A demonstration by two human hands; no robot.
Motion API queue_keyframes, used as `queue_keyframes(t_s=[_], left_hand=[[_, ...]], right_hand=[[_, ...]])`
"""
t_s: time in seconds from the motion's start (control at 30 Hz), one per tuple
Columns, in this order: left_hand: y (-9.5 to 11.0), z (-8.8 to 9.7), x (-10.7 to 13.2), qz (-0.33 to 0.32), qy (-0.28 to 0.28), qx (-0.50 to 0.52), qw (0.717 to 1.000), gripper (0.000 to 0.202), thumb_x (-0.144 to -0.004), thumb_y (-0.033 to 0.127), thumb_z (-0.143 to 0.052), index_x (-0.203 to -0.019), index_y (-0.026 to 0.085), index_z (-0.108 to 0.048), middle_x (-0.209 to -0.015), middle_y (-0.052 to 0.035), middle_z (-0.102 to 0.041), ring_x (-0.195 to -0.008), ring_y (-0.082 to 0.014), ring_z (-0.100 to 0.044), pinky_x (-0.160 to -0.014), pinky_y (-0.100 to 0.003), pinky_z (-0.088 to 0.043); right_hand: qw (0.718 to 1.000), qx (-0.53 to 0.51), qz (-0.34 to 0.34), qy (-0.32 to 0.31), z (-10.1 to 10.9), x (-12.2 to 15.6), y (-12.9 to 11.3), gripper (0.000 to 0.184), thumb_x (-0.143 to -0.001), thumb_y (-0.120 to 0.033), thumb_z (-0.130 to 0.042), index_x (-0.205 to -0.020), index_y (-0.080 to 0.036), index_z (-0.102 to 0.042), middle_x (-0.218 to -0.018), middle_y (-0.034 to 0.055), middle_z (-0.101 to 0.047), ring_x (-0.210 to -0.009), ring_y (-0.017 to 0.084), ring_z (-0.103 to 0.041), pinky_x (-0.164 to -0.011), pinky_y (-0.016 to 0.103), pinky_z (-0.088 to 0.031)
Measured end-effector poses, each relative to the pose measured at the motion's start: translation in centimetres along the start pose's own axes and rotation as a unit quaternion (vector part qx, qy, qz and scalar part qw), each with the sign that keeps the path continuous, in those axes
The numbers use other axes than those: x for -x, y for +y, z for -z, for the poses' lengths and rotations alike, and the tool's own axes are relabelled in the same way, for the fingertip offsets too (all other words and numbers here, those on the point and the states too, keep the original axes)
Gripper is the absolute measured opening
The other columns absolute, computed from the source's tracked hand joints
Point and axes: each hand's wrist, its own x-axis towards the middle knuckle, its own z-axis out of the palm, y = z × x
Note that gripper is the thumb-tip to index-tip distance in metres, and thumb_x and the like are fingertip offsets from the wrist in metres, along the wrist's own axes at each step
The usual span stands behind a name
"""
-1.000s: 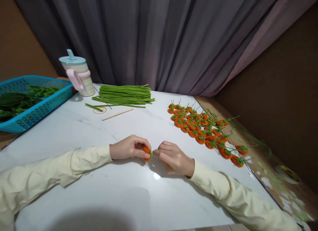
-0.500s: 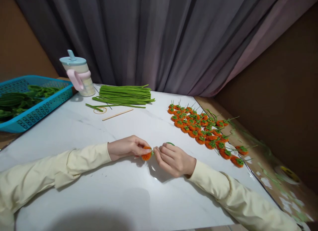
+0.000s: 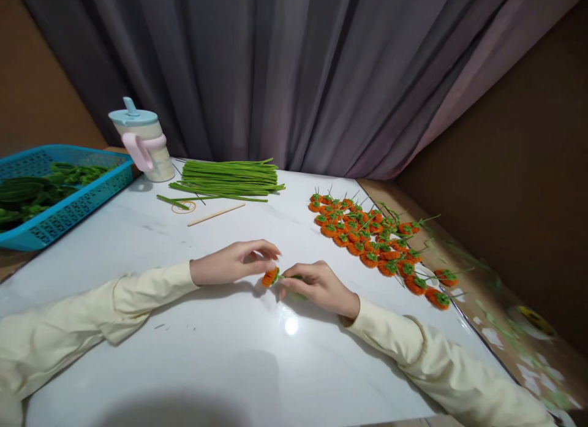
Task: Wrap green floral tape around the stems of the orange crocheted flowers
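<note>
A small, round orange pipe-cleaner fruit (image 3: 269, 278) with a green top is between my hands, just above the white tabletop. My right hand (image 3: 319, 287) pinches its thin green stem between thumb and fingertips. Behind the fruit, my left hand (image 3: 239, 261) has its thumb and fingers parted; the thumb lies close to the orange edge, and I cannot tell if it touches. Something green (image 3: 299, 295) shows under my right hand, mostly hidden. Many more orange fruits (image 3: 356, 231) with green tops and thin stems stand in rows at the right.
A bundle of green pipe cleaners (image 3: 229, 177) lies at the back, with a wooden stick (image 3: 215, 215) and rubber bands (image 3: 184, 207) before it. A lidded cup (image 3: 142, 142) stands by a blue basket (image 3: 68, 215) of green pieces. Scraps (image 3: 493, 337) litter the right side.
My left hand has let go of the orange fruit and spread its fingers. My right hand has turned and now holds the fruit by its stem.
</note>
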Motion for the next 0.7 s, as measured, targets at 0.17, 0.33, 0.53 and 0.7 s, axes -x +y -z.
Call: queue_keyframes(t_s=[0.17, 0.33, 0.53, 0.7], left_hand=[[1.1, 0.1, 0.7, -0.159, -0.067, -0.242, 0.955, 0.023, -0.086, 0.030, -0.060, -0.102, 0.015, -0.057, -0.096, -0.0076, -0.061, -0.090, -0.0188, -0.055, -0.082, -0.029, -0.041], [1.5, -0.7, 1.2, -0.193, -0.060, -0.302, 0.932, 0.017, -0.090, 0.028, -0.053, -0.094, 0.012, -0.059, -0.086, -0.0076, -0.060, -0.081, -0.0178, -0.054, -0.076, -0.028, -0.041], [0.8, -0.8, 0.8, -0.034, -0.086, -0.067, 0.994, 0.020, -0.085, 0.033, -0.059, -0.085, 0.013, -0.062, -0.078, -0.0036, -0.062, -0.067, -0.0122, -0.056, -0.061, -0.021, -0.042], [0.1, -0.7, 0.3, 0.076, -0.085, 0.133, 0.985, 0.024, -0.081, 0.037, -0.065, -0.082, 0.014, -0.065, -0.071, -0.0004, -0.061, -0.067, -0.0112, -0.054, -0.066, -0.022, -0.042]], right_hand=[[0.969, -0.203, -0.135, -0.042, 0.2, -0.3, -0.5, 0.027, -0.081, -0.038, -0.063, -0.075, -0.012, -0.063, -0.063, 0.0031, -0.065, -0.049, 0.007, -0.048, -0.047, 0.018, -0.036], [0.966, -0.212, -0.137, -0.057, 0.2, -0.4, -0.3, 0.027, -0.079, -0.039, -0.064, -0.075, -0.012, -0.063, -0.060, 0.0016, -0.064, -0.048, 0.006, -0.047, -0.047, 0.018, -0.036], [0.988, -0.120, -0.059, -0.080, 0.0, -0.1, -0.4, 0.026, -0.085, -0.034, -0.058, -0.081, -0.011, -0.066, -0.064, 0.0046, -0.067, -0.049, 0.006, -0.046, -0.047, 0.016, -0.037], [0.999, -0.036, -0.006, -0.036, 0.0, 0.0, -0.6, 0.025, -0.088, -0.032, -0.055, -0.082, -0.011, -0.068, -0.062, 0.0034, -0.067, -0.046, 0.005, -0.046, -0.046, 0.014, -0.038]])
